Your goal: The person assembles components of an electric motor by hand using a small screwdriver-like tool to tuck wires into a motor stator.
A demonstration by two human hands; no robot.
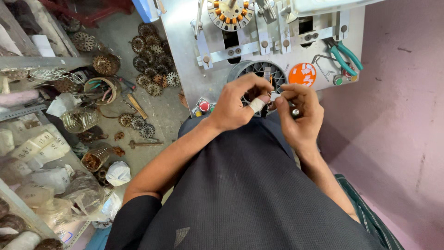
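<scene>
Both hands meet just in front of the metal tabletop, over the person's dark shirt. Left hand — fingers curled, thumb and forefinger pinched together, a white bandage wrapped round one finger. Right hand also curled tight, fingertips pinched on something small and pale between the two hands; too small to tell what it is. A small round silver piece shows at the right fingers.

Directly behind the hands, a round slotted metal core sits in a dark ring on the tabletop. A second core with copper windings is mounted higher up. An orange lid holding white slips lies just right of the slotted core; green-handled pliers beyond it. Red button near the left wrist.

Floor at left — a heap of old rusty cores, plastic bags, wire scraps.
</scene>
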